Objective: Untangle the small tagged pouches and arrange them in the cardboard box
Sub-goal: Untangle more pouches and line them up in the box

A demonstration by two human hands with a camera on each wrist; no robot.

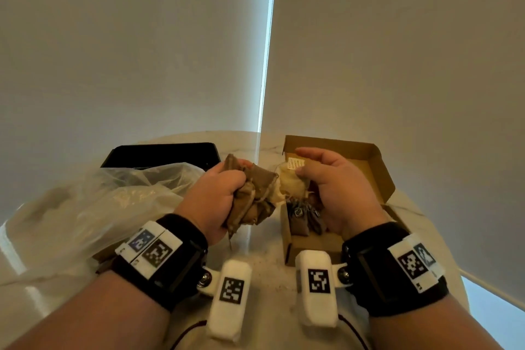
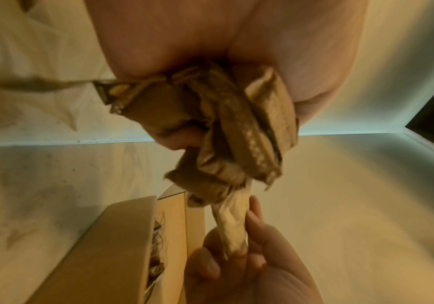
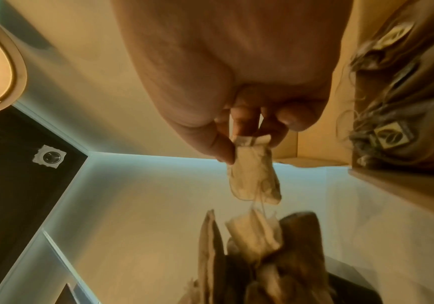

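From the head view we see the cardboard box (image 1: pixel 377 167) standing open on the pale table (image 1: pixel 264 270), its lid flap raised on the far side. Left of the box our left hand (image 1: pixel 218 196) is clenched around a bundle of brown pouches (image 1: pixel 255 196), held above the table just beside the box's left wall. Our right hand (image 1: pixel 335 187) hovers over the box with its thumb and fingers pinching a pale pouch (image 1: pixel 291 185) that is bridged to the bundle by tangled strings. Inside the box, at its near end, lie a few dark pouches with small tags (image 1: pixel 302 219). A crumpled clear plastic bag (image 1: pixel 93 207) lies well to the left of the box, and a black tray (image 1: pixel 159 155) sits behind the bag.

From the left wrist view, we see the left hand (image 2: pixel 210 51) gripping the brown pouches (image 2: pixel 236 131) in its fist. The pale pouch (image 2: pixel 232 226) stretches from the bundle to the right hand (image 2: pixel 249 271), whose fingers close on it just beside the box (image 2: pixel 112 257).

From the right wrist view, the right hand (image 3: pixel 236 72) pinches the top edge of the pale pouch (image 3: pixel 252 174) between thumb and fingertips. Thin threads run from it to the brown bundle (image 3: pixel 275 263). The tagged pouches (image 3: pixel 392 135) lie in the box (image 3: pixel 405 185) beside the hand.
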